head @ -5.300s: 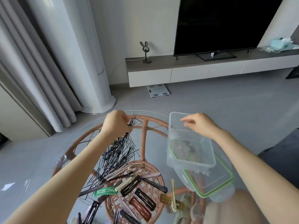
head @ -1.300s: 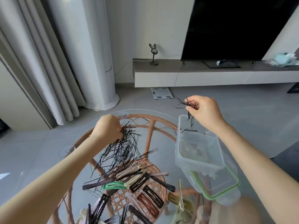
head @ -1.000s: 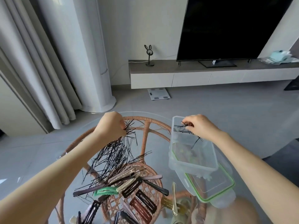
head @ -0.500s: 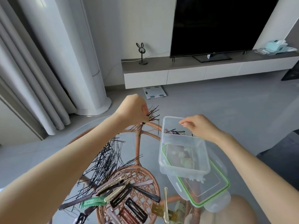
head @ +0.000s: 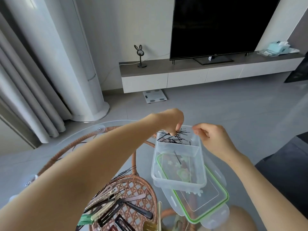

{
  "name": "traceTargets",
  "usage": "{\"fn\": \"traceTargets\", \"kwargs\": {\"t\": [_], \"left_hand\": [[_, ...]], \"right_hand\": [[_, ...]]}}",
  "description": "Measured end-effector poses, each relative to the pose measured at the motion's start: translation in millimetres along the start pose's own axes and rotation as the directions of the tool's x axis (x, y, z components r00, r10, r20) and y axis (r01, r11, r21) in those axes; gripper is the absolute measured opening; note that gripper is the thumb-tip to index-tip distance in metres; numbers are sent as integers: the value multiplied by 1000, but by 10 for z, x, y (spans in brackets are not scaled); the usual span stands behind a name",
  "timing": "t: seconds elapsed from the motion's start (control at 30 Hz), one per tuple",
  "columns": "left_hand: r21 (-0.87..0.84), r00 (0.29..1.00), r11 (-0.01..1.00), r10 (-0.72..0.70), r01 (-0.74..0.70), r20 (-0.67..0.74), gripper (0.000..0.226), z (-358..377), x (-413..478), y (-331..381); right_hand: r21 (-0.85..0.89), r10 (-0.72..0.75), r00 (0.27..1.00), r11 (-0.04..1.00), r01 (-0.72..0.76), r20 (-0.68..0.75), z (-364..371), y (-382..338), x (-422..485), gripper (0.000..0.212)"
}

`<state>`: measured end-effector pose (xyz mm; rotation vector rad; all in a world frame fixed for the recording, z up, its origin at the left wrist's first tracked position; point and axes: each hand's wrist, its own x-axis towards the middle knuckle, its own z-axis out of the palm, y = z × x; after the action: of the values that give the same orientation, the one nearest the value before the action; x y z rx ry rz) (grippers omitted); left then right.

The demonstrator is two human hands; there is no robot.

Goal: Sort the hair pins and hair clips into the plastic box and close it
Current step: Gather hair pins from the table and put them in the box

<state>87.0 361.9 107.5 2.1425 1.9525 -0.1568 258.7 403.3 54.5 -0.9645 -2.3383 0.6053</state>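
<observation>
The clear plastic box [head: 178, 185] stands on its green-edged lid [head: 208, 212] on the round glass table [head: 80, 140]. My left hand [head: 170, 120] reaches across to the far compartment, fingertips down and pinching a bunch of black hair pins [head: 176, 139] lying there. My right hand [head: 215, 139] has its curled fingers on the box's far right rim corner. One lone pin [head: 178, 157] lies in the near compartment. Several hair clips [head: 113, 212] and a few loose pins [head: 123, 174] lie on the table under my left forearm, partly hidden by it.
The glass top sits on a rattan frame [head: 133, 162]. Beyond it are grey floor, a white scale [head: 155, 96], a TV console [head: 183, 75], a white column unit [head: 90, 104] and curtains at left. A dark seat edge [head: 288, 155] is at right.
My left hand lifted a bunch of pins off the table and carried it right, down into the box's far compartment. My right hand released its pins there and stayed at the rim.
</observation>
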Motion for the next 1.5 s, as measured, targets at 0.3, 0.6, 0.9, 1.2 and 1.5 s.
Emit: {"fn": "traceTargets", "kwargs": {"t": [0.3,0.6,0.9,1.2,1.5], "left_hand": [[-19,979,1000,0,4,203,31,370,181,-46],[-494,964,861,-222,123,-148,34,183,-167,-309],[-592,796,766,-511,251,-324,27,335,-1052,-787],[-460,709,697,-681,550,-185,26,950,-1960,-1311],[-520,640,630,-744,577,-192,31,1159,-2274,-1346]], "right_hand": [[-164,-109,992,980,117,58,137,-48,-70,13],[-428,92,819,882,197,566,453,-455,-249,32],[-513,51,838,811,282,543,605,-553,-227,21],[-641,129,980,768,-1,152,496,-745,184,44],[-620,156,918,777,113,364,911,-1247,114,32]]}}
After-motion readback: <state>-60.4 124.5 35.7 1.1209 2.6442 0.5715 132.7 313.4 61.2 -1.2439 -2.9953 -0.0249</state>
